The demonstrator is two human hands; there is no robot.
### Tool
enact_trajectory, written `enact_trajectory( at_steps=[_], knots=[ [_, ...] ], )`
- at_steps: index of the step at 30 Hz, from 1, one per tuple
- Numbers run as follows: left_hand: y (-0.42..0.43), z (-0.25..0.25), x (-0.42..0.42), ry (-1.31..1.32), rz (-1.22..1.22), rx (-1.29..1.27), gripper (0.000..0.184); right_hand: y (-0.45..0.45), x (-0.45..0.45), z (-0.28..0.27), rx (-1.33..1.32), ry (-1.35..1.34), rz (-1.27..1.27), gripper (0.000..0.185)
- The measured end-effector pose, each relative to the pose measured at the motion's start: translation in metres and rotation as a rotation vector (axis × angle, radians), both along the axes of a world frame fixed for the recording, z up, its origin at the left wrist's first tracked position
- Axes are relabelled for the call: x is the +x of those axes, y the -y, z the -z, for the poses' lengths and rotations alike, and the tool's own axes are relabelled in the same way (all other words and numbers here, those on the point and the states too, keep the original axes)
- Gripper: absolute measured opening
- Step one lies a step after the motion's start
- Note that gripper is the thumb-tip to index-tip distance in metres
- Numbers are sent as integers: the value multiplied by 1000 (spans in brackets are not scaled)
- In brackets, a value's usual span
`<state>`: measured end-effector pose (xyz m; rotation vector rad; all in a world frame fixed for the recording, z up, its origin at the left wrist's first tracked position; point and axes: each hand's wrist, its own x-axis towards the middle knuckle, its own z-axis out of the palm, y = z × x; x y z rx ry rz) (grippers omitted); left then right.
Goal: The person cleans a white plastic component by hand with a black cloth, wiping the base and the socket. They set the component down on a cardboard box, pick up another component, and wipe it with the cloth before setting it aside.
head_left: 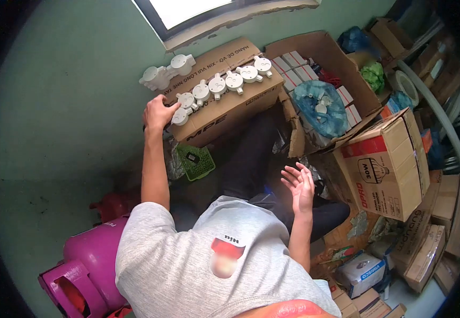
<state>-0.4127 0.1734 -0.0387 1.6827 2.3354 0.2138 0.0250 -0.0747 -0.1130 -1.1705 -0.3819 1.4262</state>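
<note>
Several white round junction boxes [217, 85] stand in a slanting row along the top of a brown cardboard box [235, 108]. At the near left end of that row, my left hand [158, 112] has its fingers curled, with the thumb against an end junction box [181, 116]; the other fingertips are partly hidden. A few more junction boxes [182, 64] sit in a cluster behind, by the wall. My right hand [299, 185] is raised over my lap, palm turned up and fingers apart, holding nothing.
An open carton [325, 47] at the back right contains small white boxes and a blue plastic bag [320, 108]. A 30W carton [386, 164] stands on my right. Below the brown box is a green basket [198, 163]. A magenta gas cylinder [95, 254] stands on my left.
</note>
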Motion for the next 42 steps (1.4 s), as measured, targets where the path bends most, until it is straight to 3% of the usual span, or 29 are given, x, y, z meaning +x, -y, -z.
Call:
enact_trajectory(
  at_steps=[5, 9, 12, 15, 18, 22, 25, 30, 42],
  knots=[
    [39, 26, 2, -40, -99, -55, 93, -8, -3, 0, 11, -8, -64, 40],
    [45, 45, 3, -82, -154, -24, 97, -14, -4, -6, 33, 7, -93, 40],
    [43, 57, -10, 28, -62, -42, 86, -14, -2, -5, 49, 3, -78, 40],
    [32, 84, -36, 64, 96, 38, 90, -12, 1, -1, 44, 0, -54, 40],
    [30, 95, -35, 41, 100, 178, 94, -7, 2, 3, 31, 0, -42, 40],
    [46, 34, 18, 5, -105, 48, 93, -5, 0, 1, 24, -5, -44, 40],
    [40, 48, 1, 97, -118, 32, 81, -4, -1, -1, 29, -12, -43, 40],
    [24, 81, -47, 127, 87, 158, 64, -5, 0, 0, 19, 6, -51, 40],
    [7, 86, -47, 97, 86, 160, 63, -9, -1, -3, 33, -3, -41, 41]
  ],
)
